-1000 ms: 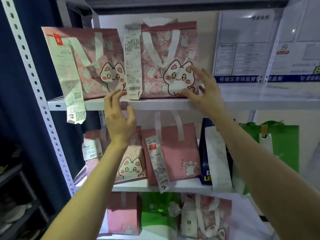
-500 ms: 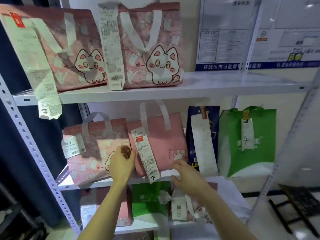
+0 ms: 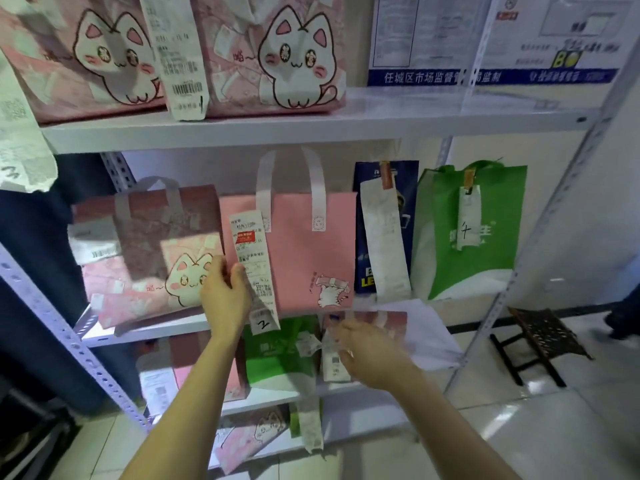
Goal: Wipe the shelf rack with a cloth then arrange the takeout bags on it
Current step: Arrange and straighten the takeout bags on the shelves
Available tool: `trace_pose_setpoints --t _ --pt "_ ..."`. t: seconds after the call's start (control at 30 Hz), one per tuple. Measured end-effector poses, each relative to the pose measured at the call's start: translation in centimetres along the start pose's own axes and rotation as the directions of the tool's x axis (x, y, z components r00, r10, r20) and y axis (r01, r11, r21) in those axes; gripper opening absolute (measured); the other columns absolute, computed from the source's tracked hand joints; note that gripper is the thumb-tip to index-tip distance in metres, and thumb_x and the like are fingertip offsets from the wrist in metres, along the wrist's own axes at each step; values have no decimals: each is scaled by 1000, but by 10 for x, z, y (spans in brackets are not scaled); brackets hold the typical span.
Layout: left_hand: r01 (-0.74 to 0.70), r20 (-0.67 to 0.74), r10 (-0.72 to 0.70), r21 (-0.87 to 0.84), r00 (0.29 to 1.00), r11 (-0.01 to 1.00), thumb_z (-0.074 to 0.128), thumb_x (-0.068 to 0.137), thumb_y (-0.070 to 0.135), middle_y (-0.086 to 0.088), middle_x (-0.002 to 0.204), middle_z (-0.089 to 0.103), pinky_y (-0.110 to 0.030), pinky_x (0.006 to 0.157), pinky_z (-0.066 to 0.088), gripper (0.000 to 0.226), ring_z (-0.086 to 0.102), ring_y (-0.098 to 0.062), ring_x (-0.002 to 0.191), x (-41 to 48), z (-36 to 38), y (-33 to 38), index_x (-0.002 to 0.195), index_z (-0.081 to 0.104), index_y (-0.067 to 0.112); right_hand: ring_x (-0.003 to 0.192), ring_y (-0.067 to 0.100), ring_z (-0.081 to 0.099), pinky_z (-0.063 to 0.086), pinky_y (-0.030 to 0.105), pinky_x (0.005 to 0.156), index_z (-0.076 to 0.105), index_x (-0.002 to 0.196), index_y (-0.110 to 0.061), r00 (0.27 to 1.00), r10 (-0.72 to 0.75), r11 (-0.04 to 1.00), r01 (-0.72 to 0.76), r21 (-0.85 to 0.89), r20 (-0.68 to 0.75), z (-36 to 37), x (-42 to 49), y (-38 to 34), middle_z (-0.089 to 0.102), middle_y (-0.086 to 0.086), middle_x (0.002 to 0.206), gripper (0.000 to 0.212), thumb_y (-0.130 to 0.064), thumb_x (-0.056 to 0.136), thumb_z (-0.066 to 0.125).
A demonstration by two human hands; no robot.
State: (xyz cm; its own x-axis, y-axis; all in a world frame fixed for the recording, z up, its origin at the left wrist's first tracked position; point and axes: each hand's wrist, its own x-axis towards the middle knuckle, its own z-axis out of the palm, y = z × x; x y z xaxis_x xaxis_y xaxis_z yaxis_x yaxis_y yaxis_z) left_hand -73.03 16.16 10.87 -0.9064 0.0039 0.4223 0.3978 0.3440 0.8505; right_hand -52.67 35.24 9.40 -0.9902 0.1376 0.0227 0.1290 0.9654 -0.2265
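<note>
Both hands have dropped from the top shelf to the plain pink bag. Left hand pinches its left edge beside the receipt, probably straightening it; right hand hangs loose below (holding nothing).

bright, soft blur, edge distortion

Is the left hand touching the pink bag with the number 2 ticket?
Touching. The head view shows the left hand pressed against the left edge of the pink bag, its fingers overlapping the bag beside the ticket.
</note>
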Motion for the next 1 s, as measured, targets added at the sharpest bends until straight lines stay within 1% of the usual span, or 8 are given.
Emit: trace_pose_setpoints --t 0.2,0.37,0.5,0.57,0.67,0.8,0.9,1.0 --pt "35 -54 -40 -77 998 996 54 111 28 3 97 73 -45 78 61 7 72 -25 88 -39 -38 11 105 56 25 95 14 61 40 23 77 68 120 -19 991 -26 1000 26 0 -135 -5 -31 -10 64 -3 120 26 -26 107 46" --pt "45 -62 -51 -100 997 994 53 112 26 7 99 74 -43 76 62 10 72 -12 86 -79 -70 45 102 53 24 89 6 57 44 21 77 61 109 -25 874 209 948 -72 309 -438 -9 -69 -14 57 -11 108 25 -49 102 59" --pt "60 -17 -63 -142 998 988 54 112 27 4 101 76 -46 79 63 8 74 -18 90 -125 -85 77 103 55 26 111 7 57 51 31 91 43 141 -27 794 367 821 -30 571 -485 -16 -108 -15 55 -13 131 73 -72 89 66" --pt "32 24 -29 -169 999 985 54 112 26 4 100 76 -44 77 62 13 74 -17 88 -149 -83 99 100 55 30 107 5 63 58 36 90 48 141 -29 796 369 773 25 634 -481 -22 -131 -17 62 -19 122 65 -67 91 68" --pt "-58 60 74 -239 995 969 54 113 27 5 96 74 -50 75 63 16 73 -17 85 -169 -69 142 98 55 33 80 1 67 60 38 71 65 119 -24 637 441 786 67 615 -632 -40 -162 -10 70 -18 91 34 -51 99 66" --pt "-233 133 289 -329 948 915 47 115 31 11 104 74 -48 82 65 9 74 -14 95 -158 -42 215 113 55 28 50 8 53 44 32 48 70 104 -18 370 500 812 115 572 -783 -112 -178 19 58 -15 58 15 -32 103 65" --pt "-318 155 432 -471 888 823 45 115 25 19 115 72 -39 91 63 18 73 -8 108 -129 -25 277 130 53 32 61 8 59 50 20 57 71 110 -22 242 497 815 199 544 -833 -190 -161 38 66 -15 74 9 -25 105 65" --pt "-333 169 503 -569 848 752 49 111 15 11 130 71 -44 104 60 36 70 -11 121 -77 -3 328 143 50 31 78 -12 64 45 1 65 66 115 -26 229 482 803 270 531 -846 -266 -124 57 68 -22 93 11 -24 105 63"
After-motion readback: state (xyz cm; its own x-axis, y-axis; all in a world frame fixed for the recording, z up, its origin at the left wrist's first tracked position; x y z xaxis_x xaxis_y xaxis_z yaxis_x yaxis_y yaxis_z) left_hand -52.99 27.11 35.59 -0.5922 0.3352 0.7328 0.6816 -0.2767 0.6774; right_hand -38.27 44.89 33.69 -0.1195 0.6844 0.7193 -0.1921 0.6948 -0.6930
